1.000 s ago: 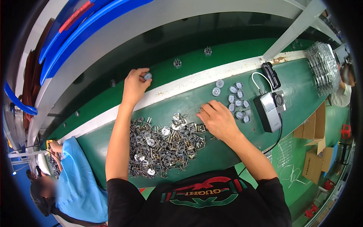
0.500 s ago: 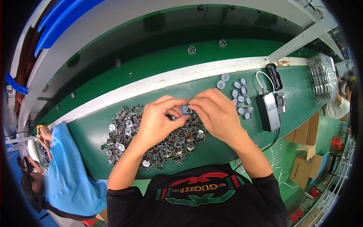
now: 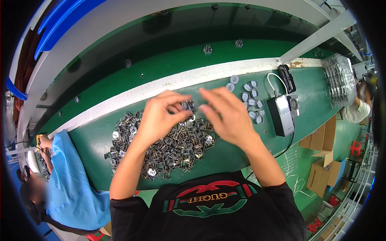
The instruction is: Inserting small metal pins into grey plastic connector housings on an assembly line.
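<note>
My left hand [image 3: 159,118] pinches a small round dark-grey plastic part [image 3: 187,105] between thumb and fingertips. It is held above a wide heap of small dark parts with metal pins [image 3: 177,150] on the green bench. Just right of the held part is my right hand [image 3: 227,114], slightly blurred. Its thumb and fingers are apart, with nothing visible between them. Beyond the right hand stand several round grey cups [image 3: 252,102] in a cluster, with two flat grey discs [image 3: 230,86] beside them.
A black and silver box-shaped device [image 3: 281,116] with a white cable stands right of the cups. Farther right is a stack of clear plastic trays [image 3: 339,80]. A white rail [image 3: 169,85] separates the bench [image 3: 237,158] from the green belt [image 3: 157,66]. A co-worker in blue [image 3: 74,180] sits left.
My right hand has come away from the grey part and its fingers have spread. My left hand keeps the part and has shifted slightly left. Parts on the belt have moved slightly right.
</note>
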A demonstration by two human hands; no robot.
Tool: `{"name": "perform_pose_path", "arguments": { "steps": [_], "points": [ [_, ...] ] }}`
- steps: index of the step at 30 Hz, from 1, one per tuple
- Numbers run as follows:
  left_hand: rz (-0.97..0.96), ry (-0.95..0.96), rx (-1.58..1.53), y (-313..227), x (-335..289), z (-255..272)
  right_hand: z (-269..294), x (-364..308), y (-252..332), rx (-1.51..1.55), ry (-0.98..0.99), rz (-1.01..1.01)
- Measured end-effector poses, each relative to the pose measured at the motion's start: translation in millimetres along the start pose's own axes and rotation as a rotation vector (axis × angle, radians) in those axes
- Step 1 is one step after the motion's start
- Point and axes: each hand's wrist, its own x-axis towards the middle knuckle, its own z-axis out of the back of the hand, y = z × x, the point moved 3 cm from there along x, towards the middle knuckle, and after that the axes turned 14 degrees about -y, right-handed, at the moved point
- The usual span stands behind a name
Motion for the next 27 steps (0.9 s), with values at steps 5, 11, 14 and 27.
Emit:
{"name": "perform_pose_path", "arguments": {
  "steps": [5,11,14,27],
  "points": [
    [-0.178,-0.175,0.342,34,74,16,16,-26,-32,-0.188,0.447,-0.171],
    [-0.143,-0.160,0.466,100,141,38,6,-39,-45,-0.032,0.477,-0.189],
    [-0.100,-0.226,0.479,99,136,44,10,-45,-42,-0.072,0.320,-0.096],
    [-0.075,-0.389,0.366,86,104,75,17,-50,-51,-0.189,0.340,0.004]
  ]
}}
